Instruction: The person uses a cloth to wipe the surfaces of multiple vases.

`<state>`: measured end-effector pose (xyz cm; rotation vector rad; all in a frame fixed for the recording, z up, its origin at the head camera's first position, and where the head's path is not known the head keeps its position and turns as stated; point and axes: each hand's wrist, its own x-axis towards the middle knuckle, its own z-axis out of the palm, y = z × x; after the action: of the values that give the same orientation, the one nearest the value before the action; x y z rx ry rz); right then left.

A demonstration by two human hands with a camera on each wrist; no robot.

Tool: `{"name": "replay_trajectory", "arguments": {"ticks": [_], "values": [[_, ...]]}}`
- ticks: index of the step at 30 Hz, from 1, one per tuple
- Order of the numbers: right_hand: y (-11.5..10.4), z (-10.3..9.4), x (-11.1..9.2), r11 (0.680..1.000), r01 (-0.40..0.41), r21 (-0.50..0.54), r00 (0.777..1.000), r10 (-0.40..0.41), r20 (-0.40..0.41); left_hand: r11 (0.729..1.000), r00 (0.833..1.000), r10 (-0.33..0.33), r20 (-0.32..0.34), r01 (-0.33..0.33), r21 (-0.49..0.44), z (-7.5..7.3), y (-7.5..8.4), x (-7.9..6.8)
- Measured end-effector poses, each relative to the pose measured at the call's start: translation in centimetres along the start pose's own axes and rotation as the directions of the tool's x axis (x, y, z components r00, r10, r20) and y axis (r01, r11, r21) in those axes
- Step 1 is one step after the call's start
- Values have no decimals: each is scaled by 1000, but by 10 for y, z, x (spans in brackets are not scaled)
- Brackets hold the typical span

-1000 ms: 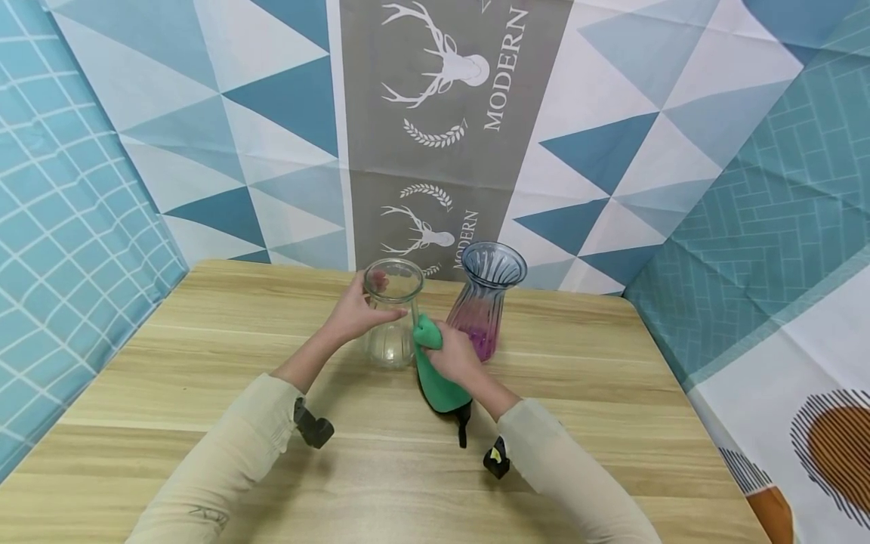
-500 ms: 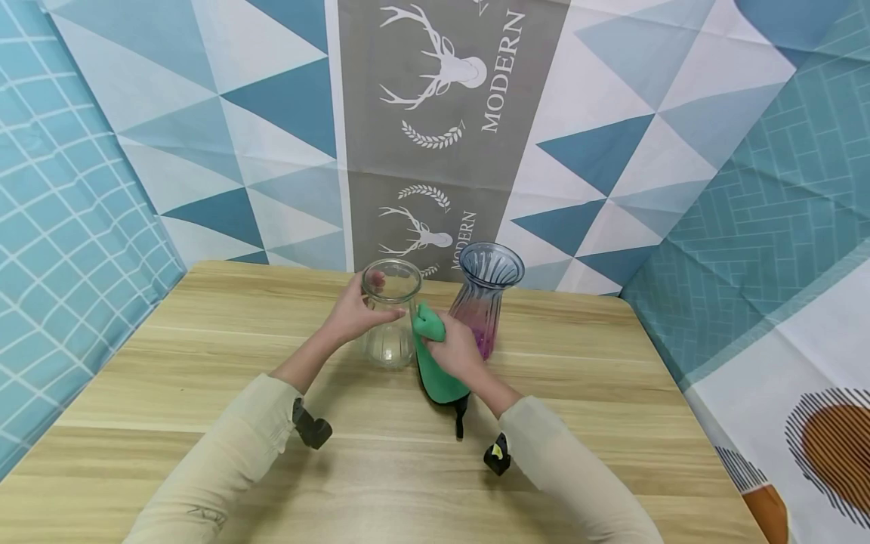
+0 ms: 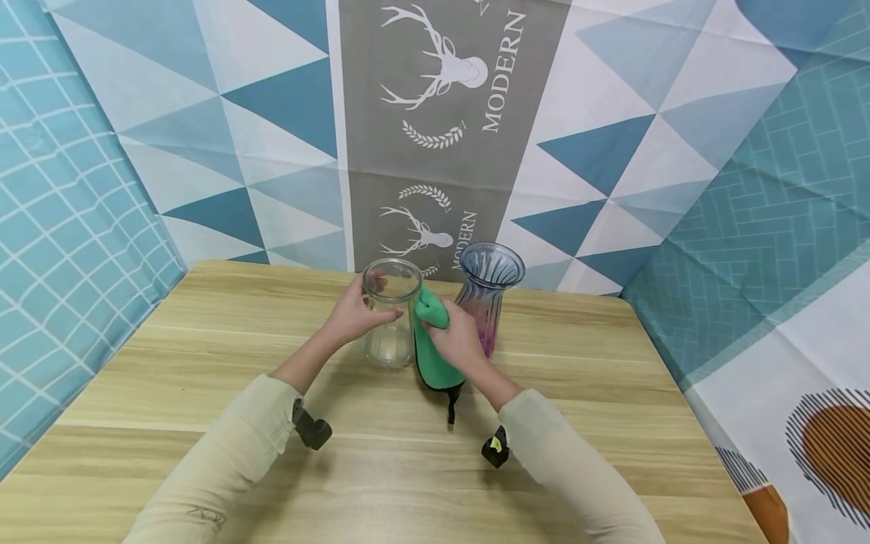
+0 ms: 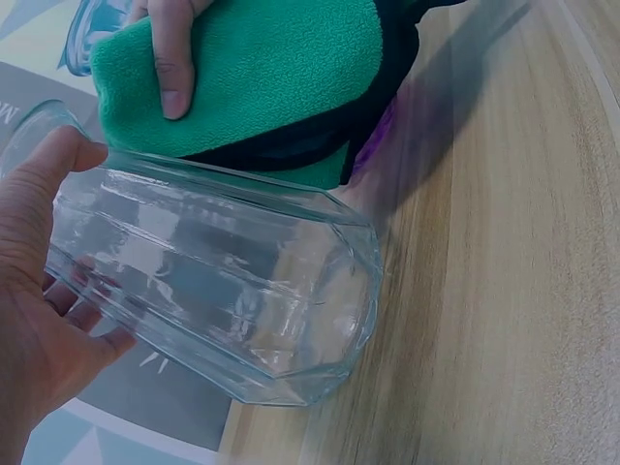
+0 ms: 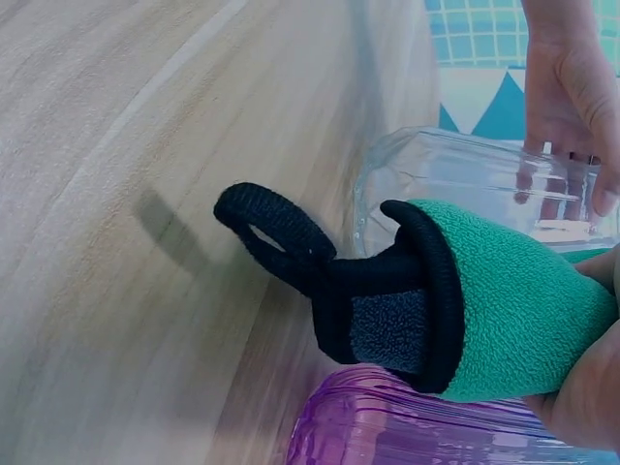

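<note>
My left hand (image 3: 355, 311) grips a clear glass vase (image 3: 390, 336) by its neck, thumb on the near side and fingers round the far side. The vase stands upright, its ribbed wall and faceted base showing in the left wrist view. Bunched in my right hand (image 3: 457, 334) is a green terry cleaning cloth (image 3: 433, 363) with black edging, held against the right side of the clear vase. A black hanging loop (image 5: 276, 232) dangles from the cloth's lower end. The right thumb (image 4: 174, 73) presses on the cloth; the other right fingers are mostly hidden.
Just right of my right hand stands a second vase (image 3: 491, 291), blue at the flared rim and purple at the base, partly covered by the hand. Both vases are near the back of the wooden table (image 3: 381, 476), before a patterned backdrop (image 3: 272, 113).
My right hand has slid the cloth upward and away along the clear vase's side. The left hand and the vase it holds stay almost in place.
</note>
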<state>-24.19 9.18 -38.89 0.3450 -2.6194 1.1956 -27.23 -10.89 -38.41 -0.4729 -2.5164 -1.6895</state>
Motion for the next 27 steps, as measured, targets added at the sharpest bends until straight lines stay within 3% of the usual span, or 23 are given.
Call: {"name": "replay_trajectory", "arguments": {"ticks": [15, 27], "values": [[-5, 1, 3, 999, -16, 37, 999, 15, 33, 1000, 1000, -1, 10, 1, 0, -2, -1, 0], [-6, 2, 3, 999, -33, -1, 996, 33, 79, 1000, 1000, -23, -3, 23, -15, -1, 1, 0]]}}
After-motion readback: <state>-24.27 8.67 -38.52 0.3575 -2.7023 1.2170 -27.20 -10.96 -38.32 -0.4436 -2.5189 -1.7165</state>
